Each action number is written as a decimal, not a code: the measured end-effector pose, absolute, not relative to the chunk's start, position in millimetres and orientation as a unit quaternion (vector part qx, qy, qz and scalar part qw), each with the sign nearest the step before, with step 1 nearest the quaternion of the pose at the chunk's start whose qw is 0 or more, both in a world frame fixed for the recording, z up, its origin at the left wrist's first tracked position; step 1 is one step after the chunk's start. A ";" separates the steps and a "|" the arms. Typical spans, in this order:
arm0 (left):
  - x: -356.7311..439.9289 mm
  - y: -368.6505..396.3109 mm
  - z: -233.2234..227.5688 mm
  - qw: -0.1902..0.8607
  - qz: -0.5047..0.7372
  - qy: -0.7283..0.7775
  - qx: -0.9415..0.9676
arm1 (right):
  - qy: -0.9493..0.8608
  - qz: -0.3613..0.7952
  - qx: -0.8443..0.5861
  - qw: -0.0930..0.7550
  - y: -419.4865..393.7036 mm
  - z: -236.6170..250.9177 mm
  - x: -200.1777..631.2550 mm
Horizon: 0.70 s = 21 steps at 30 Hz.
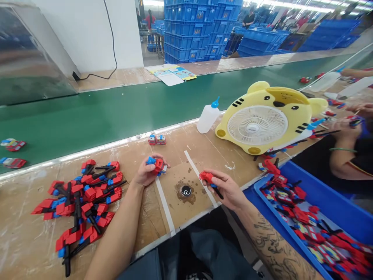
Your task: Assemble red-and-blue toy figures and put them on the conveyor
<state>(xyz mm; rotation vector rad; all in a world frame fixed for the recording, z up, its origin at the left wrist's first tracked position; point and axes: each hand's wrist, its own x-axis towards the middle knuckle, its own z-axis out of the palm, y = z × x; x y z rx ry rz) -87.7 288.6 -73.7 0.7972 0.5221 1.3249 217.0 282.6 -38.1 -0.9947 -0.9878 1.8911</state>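
Note:
My left hand (145,174) is closed around a small red and blue toy vehicle (159,166) above the cardboard-covered bench. In my right hand (229,189) the fingers pinch a red and blue toy part (206,177) with a black rod pointing down. Between the two hands sits a small round cup of dark liquid (185,191), with wet spots around it. Left of my left forearm lies a pile of red, blue and black toy parts (87,190). Two small toy vehicles (157,139) stand together just beyond my left hand.
A white squeeze bottle (208,118) and a yellow bear-shaped fan (256,120) stand at the back right. A blue bin (329,194) of toy parts is at my right, near a co-worker's hand (346,132). Toy vehicles (13,144) lie on the green conveyor belt (116,109).

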 end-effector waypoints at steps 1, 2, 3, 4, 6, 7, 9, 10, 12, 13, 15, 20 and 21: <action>-87.6 290.1 -74.5 0.679 0.592 0.250 0.355 | -0.406 0.729 -0.397 0.381 277.3 -38.3 216.6; -87.4 291.4 -75.5 0.675 0.589 0.270 0.354 | -0.427 0.715 -0.404 0.379 273.0 -38.9 216.1; -87.2 292.5 -76.5 0.672 0.581 0.292 0.354 | -0.447 0.699 -0.411 0.378 269.7 -40.0 215.7; -86.8 293.3 -77.5 0.671 0.570 0.315 0.354 | -0.464 0.685 -0.417 0.375 267.1 -41.6 215.4; -85.9 294.1 -78.7 0.670 0.549 0.349 0.356 | -0.491 0.667 -0.424 0.366 263.7 -45.7 215.2; -85.5 294.1 -78.7 0.671 0.543 0.358 0.357 | -0.503 0.661 -0.425 0.359 262.6 -47.7 215.2; -84.9 293.7 -78.1 0.669 0.541 0.361 0.359 | -0.528 0.651 -0.423 0.344 260.5 -49.9 214.9; -84.7 293.6 -77.5 0.669 0.541 0.362 0.359 | -0.543 0.643 -0.423 0.336 259.4 -50.0 214.5; -84.6 293.4 -76.3 0.668 0.542 0.362 0.360 | -0.581 0.617 -0.425 0.319 257.2 -48.3 213.4; -84.7 293.3 -75.8 0.667 0.542 0.361 0.361 | -0.605 0.598 -0.427 0.307 256.1 -46.9 212.6; -84.8 293.2 -75.5 0.666 0.541 0.360 0.367 | -0.666 0.546 -0.424 0.281 254.2 -43.9 210.9; -84.9 293.1 -78.2 0.661 0.539 0.358 0.380 | -0.801 0.402 -0.379 0.230 252.7 -40.0 206.4; -84.9 293.2 -79.1 0.660 0.539 0.358 0.382 | -0.815 0.386 -0.369 0.224 252.8 -39.7 205.6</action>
